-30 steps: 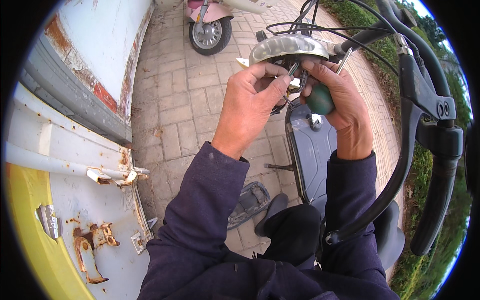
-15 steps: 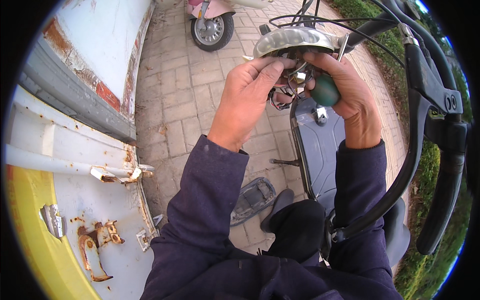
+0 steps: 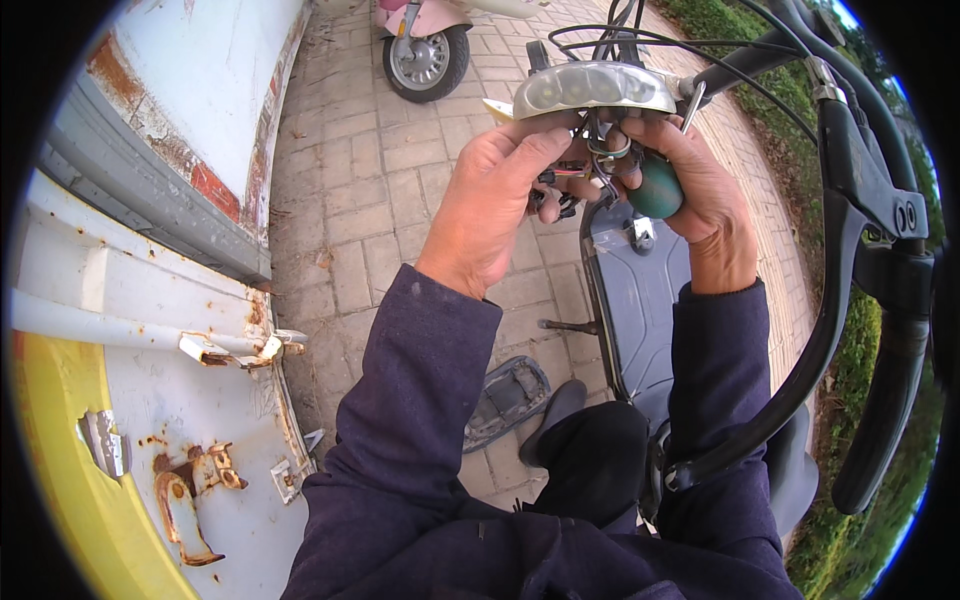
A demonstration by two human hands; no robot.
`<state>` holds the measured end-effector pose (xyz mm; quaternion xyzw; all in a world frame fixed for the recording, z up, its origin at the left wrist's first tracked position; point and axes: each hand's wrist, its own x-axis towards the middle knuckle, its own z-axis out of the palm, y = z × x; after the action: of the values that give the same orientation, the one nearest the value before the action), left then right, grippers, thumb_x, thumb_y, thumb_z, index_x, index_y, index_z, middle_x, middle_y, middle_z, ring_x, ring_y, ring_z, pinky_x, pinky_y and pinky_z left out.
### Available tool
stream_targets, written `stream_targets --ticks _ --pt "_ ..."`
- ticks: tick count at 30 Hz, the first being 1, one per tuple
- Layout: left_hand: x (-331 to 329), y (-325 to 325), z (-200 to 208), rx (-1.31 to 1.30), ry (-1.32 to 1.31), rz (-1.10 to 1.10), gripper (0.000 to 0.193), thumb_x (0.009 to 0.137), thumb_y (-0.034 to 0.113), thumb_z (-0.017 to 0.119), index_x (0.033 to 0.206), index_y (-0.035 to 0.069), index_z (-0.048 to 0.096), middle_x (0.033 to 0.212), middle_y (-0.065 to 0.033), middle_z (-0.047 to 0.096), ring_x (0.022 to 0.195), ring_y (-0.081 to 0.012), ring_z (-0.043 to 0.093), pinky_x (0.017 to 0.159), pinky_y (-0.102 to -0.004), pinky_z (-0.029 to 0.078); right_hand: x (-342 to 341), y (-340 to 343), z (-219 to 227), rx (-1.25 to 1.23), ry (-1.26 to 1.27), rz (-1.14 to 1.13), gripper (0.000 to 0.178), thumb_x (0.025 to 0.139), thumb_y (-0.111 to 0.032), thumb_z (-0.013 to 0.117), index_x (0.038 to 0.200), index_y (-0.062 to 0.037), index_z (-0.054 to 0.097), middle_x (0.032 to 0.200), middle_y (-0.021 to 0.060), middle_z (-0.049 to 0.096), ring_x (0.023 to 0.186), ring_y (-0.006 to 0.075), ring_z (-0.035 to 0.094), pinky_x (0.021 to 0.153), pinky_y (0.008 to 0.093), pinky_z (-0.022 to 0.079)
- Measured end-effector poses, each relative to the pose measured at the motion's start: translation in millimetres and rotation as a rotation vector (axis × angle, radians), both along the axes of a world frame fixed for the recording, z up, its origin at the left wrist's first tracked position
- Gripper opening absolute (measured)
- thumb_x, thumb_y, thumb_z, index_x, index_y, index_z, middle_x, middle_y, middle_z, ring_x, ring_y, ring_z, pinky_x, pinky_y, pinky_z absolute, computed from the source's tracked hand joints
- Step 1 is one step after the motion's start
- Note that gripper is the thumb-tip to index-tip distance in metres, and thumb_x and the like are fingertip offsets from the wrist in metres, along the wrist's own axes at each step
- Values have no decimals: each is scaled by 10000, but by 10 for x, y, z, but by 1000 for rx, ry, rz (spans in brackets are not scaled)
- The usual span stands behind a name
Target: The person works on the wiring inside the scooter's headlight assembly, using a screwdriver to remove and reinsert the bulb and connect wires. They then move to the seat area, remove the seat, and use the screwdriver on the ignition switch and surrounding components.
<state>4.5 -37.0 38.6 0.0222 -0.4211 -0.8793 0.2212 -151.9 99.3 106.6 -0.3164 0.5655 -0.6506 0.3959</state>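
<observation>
A headlight (image 3: pixel 598 88) with a clear, multi-section lens is raised near the handlebar, its underside toward me. Thin coloured wires with small connectors (image 3: pixel 568 172) hang beneath it. My left hand (image 3: pixel 492 195) is closed at the lamp's left underside, thumb and fingers around the wires; the fingertips are partly hidden. My right hand (image 3: pixel 705 180) curls around a dark green rounded object (image 3: pixel 656 188), whose kind I cannot make out. Its thumb and fingertips meet the wires and the lamp's lower right edge.
On the right runs a black handlebar with a brake lever (image 3: pixel 835 250); cables cross above the lamp. Below the hands lies a dark grey footboard (image 3: pixel 640 300). A grey tray-like cover (image 3: pixel 506 402) is on the paving. Rusty white metal panels (image 3: pixel 150 285) stand left, a pink scooter (image 3: pixel 425 50) beyond.
The headlight has tilted and moved slightly right, showing more of its lens front. Both hands stay at its underside, and more of the wires is visible between them.
</observation>
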Motion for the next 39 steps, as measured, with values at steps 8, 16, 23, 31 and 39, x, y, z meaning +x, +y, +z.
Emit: stream_targets --ticks 8,16,23,31,39 --pt "-92 2 -61 139 72 -125 222 1001 268 717 1107 74 699 905 -15 670 693 -75 550 545 -212 366 4 12 -3 -1 -34 45 180 967 -144 737 1095 -21 707 929 74 736 626 137 664 562 326 572" --pt "-123 35 -39 231 38 -128 209 983 170 688 1149 44 677 929 -16 651 691 -65 519 526 -218 375 40 13 -17 -6 -36 35 180 962 -143 749 1088 -19 716 890 79 735 638 141 675 560 326 576" --pt "-126 59 -40 177 6 -19 190 978 130 675 1119 3 669 916 -47 665 645 -72 521 526 -224 379 121 -33 -73 -32 -29 -25 199 942 -148 778 1082 -16 727 857 69 731 639 137 676 563 316 575" --pt "-111 145 65 75 -37 72 254 981 124 670 1179 -34 658 887 -60 689 669 -73 576 530 -219 409 414 -97 32 -51 143 -245 211 969 -182 759 1070 3 741 830 68 732 623 108 654 543 240 501" --pt "2 162 143 64 -27 147 236 988 139 663 1161 -20 680 893 -70 711 663 -76 602 540 -204 439 565 -136 116 -23 468 -356 225 955 -170 764 1048 35 777 817 57 742 604 74 621 545 227 483"
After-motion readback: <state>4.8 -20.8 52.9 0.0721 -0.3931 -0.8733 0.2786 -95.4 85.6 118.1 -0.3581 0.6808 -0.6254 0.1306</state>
